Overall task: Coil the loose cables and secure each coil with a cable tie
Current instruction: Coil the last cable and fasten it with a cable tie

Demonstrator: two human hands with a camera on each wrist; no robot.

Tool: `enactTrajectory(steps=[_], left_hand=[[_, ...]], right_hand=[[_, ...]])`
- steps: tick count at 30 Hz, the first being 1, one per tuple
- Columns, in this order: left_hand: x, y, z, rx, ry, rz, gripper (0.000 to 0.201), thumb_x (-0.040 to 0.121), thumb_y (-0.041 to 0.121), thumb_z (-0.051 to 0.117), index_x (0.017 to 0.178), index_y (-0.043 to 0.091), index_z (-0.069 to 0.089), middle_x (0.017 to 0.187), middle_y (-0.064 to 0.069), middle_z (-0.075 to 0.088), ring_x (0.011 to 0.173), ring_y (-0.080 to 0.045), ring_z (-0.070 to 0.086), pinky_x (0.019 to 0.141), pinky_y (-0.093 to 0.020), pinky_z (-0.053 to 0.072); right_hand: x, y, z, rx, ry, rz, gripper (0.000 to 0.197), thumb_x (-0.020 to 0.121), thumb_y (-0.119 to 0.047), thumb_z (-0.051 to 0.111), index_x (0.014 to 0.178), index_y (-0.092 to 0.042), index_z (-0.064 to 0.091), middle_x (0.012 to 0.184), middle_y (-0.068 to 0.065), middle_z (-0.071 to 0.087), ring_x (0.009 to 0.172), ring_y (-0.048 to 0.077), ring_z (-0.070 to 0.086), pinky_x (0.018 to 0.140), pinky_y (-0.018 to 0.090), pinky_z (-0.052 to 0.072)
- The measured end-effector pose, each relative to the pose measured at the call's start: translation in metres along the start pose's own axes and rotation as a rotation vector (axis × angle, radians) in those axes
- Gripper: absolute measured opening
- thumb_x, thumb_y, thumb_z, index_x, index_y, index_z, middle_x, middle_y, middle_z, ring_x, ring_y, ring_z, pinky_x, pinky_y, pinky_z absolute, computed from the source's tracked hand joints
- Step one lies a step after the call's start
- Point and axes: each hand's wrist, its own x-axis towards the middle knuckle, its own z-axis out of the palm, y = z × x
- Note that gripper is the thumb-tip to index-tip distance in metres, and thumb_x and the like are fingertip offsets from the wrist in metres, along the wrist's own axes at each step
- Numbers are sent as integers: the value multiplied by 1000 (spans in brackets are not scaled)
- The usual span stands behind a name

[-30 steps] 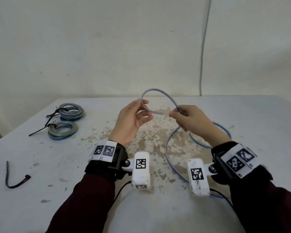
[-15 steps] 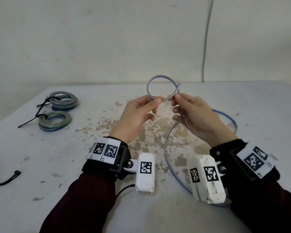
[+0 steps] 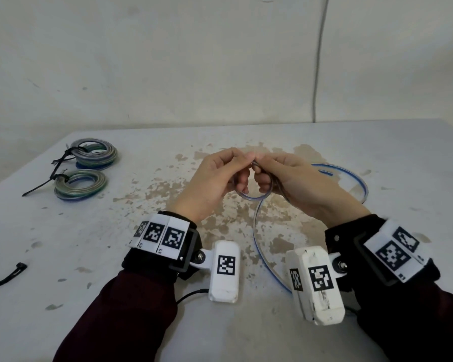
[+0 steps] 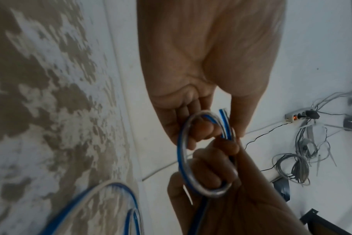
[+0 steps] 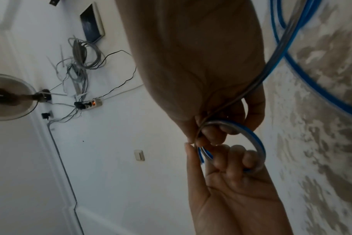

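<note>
I have my left hand (image 3: 215,178) and right hand (image 3: 296,184) pinched together on the cable (image 3: 249,197), both gripping its first small loop, held above the table (image 3: 63,244). The remainder trails loose across the tabletop to my right. It looks light but springy and smooth, so I judge the crossing point, where the cut end meets the loop, is the place to hold.

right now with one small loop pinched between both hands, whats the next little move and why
Probably feed a second turn: the right hand draws in slack while the left hand keeps pinching the loop. Only one small turn is formed, and most of the blue cable lies loose on the table.
</note>
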Motion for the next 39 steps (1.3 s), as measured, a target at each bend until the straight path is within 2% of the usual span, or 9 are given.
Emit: enactTrajectory(steps=[3, 7, 11, 15, 22, 25, 30, 34, 39], left_hand=[[-1, 3, -1, -33, -18, -93, 17, 92, 16, 54, 81, 3, 57, 50, 2, 46, 40, -11, 34, 48, -23, 43], [-4, 8, -4, 13, -74, -209, 12, 88, 7, 59, 76, 8, 57, 57, -4, 64, 31, -7, 40, 36, -17, 33], [-5, 7, -4, 70, -70, -318, 10, 84, 6, 65, 82, 9, 56, 64, -8, 70, 36, -7, 52, 33, -16, 33], [-5, 9, -8, -69, 25, -246, 13, 89, 6, 59, 79, 8, 52, 65, -6, 71, 54, -9, 68, 40, -15, 45], [-7, 11, -4, -223, 87, -121, 17, 91, 2, 54, 75, 7, 52, 68, -9, 72, 58, -11, 69, 47, -19, 52], [-6, 13, -7, -156, 77, -111, 18, 88, 8, 60, 73, 10, 52, 72, -8, 72, 61, -13, 70, 55, -23, 56], [-7, 10, -13, 139, -47, -147, 5, 90, 11, 60, 85, 8, 60, 72, -6, 70, 68, -18, 66, 81, -37, 53], [-8, 8, -12, 47, -161, -213, 21, 94, 8, 50, 114, 2, 55, 77, -7, 72, 74, -18, 70, 80, -31, 55], [-7, 10, -15, 22, -167, -253, 16, 96, 9, 47, 106, 5, 58, 68, -3, 66, 69, -15, 67, 78, -31, 54]], right_hand=[[-1, -1, 0, -104, 41, 9, 32, 100, -28, 42, 76, -13, 56, 59, -4, 47, 54, 7, 43, 61, 21, 43], [-3, 1, -1, -192, 22, 5, 44, 101, -30, 39, 88, 4, 64, 70, 11, 61, 67, 21, 57, 76, 38, 50], [-2, 6, 3, -246, 84, 25, 41, 100, -34, 41, 83, -5, 63, 72, 11, 69, 72, 27, 68, 87, 45, 52], [-1, 4, 5, -230, 139, 46, 36, 100, -34, 42, 95, -4, 61, 70, -1, 70, 65, 19, 69, 70, 39, 56], [1, 2, 0, 152, -43, 215, 41, 100, -34, 38, 110, -2, 63, 95, 12, 70, 89, 22, 69, 93, 37, 52], [2, 0, 0, 318, -13, 201, 30, 99, -30, 41, 99, -8, 61, 77, 4, 64, 80, 18, 64, 92, 33, 53], [3, -3, -1, 216, 48, 192, 37, 99, -29, 43, 66, -14, 44, 49, -7, 25, 49, 12, 31, 59, 19, 50], [1, 2, -10, 50, 39, 173, 34, 97, -30, 47, 71, -10, 56, 48, -5, 37, 48, 11, 45, 66, 21, 49], [0, 2, -11, -27, 50, 167, 32, 96, -29, 49, 75, -9, 61, 49, -4, 43, 51, 11, 53, 75, 26, 50]])
